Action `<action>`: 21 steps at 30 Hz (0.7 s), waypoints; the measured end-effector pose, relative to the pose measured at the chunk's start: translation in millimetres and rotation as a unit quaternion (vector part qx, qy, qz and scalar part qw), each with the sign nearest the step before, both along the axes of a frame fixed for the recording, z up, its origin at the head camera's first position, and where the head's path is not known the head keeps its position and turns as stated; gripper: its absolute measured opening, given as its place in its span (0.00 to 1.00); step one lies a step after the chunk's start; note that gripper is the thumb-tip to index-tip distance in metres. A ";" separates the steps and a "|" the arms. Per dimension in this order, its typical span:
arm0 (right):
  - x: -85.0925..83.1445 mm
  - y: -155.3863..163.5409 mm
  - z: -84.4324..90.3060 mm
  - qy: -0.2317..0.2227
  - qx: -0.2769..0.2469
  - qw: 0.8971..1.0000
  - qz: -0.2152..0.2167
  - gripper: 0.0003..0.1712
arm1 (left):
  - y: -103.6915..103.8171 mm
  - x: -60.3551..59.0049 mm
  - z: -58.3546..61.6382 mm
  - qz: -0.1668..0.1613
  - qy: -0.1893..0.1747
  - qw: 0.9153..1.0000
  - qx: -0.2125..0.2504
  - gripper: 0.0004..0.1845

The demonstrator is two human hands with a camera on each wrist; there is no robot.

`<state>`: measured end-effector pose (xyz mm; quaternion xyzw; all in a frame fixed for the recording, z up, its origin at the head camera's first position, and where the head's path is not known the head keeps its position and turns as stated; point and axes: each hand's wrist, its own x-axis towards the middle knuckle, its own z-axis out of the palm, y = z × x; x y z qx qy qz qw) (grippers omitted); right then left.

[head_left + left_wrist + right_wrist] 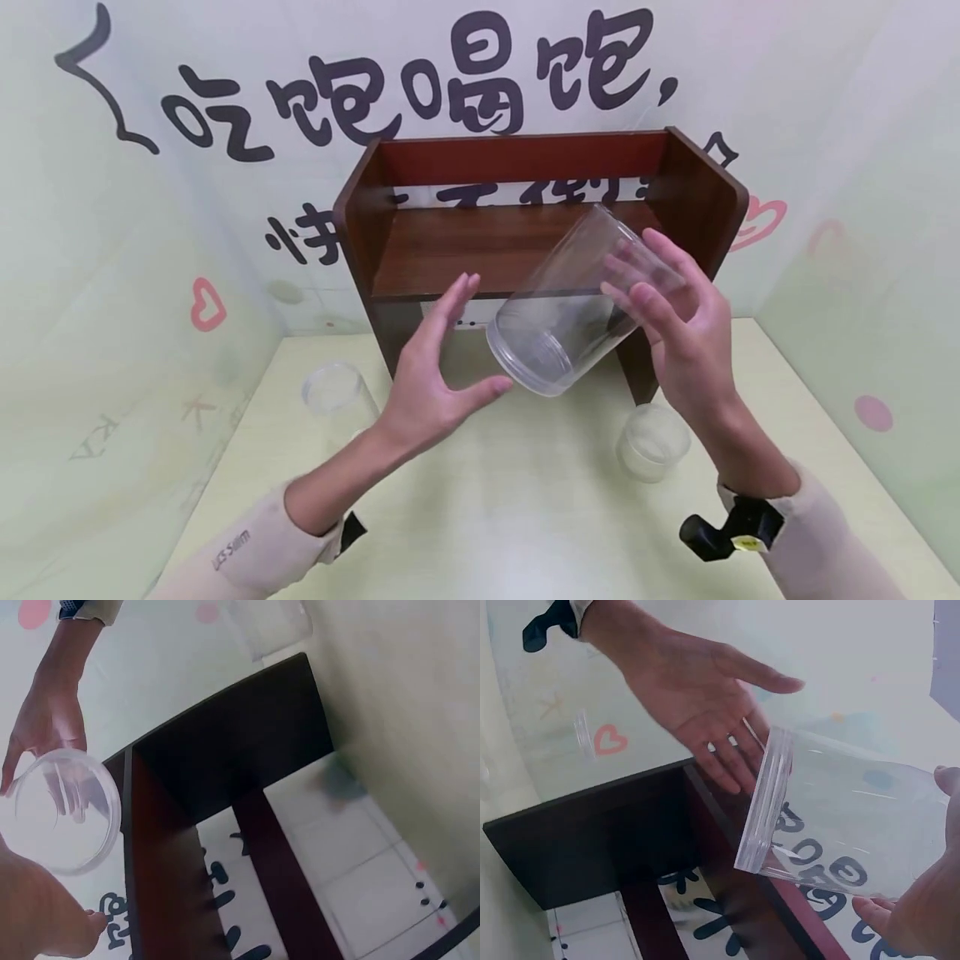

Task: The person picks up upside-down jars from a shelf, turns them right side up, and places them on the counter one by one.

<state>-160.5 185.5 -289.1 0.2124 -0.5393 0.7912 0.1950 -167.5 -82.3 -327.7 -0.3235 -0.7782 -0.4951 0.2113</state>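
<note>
A tall clear plastic jar (pixel 581 308) hangs tilted in the air before the brown shelf, its ridged round end (pixel 67 810) pointing down and to the left. My right hand (pixel 686 333) grips it near the upper right end, thumb on the near side and fingers behind. Beside the ridged end is my left hand (pixel 431 371), palm facing the jar, fingers extended and thumb apart. Its thumb tip comes close to the rim; whether it touches I cannot tell. In the right wrist view, the left hand's fingertips pass partly behind the jar.
A dark brown two-level wooden shelf (pixel 517 246) stands at the back of the pale table (pixel 510 517). Another clear jar (pixel 337 396) is at left, partly behind my left arm. A short clear round container (pixel 652 446) sits at right near the shelf's leg. Printed curtains surround the table.
</note>
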 end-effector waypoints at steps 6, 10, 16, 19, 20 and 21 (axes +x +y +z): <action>1.4 -7.4 -18.9 -0.010 -0.047 0.999 0.005 0.33 | 10.6 3.0 -19.2 -0.023 -0.063 0.997 0.029 0.67; 4.6 -17.1 -29.9 -0.022 -0.069 0.997 0.011 0.33 | 14.4 5.1 -29.3 -0.037 -0.081 0.994 0.062 0.67; 8.2 -26.7 -40.8 -0.026 -0.069 0.997 0.009 0.33 | 16.9 6.0 -38.5 -0.058 -0.086 0.990 0.097 0.62; 9.0 -27.7 -44.5 -0.029 -0.070 0.997 0.021 0.35 | 16.9 5.9 -40.5 -0.057 -0.072 0.989 0.117 0.62; 9.3 -27.4 -45.6 -0.029 -0.069 0.997 0.026 0.35 | 16.6 6.0 -41.1 -0.058 -0.067 0.988 0.124 0.61; 9.5 -26.9 -46.4 -0.030 -0.068 0.997 0.032 0.35 | 16.3 6.1 -41.6 -0.059 -0.062 0.988 0.129 0.61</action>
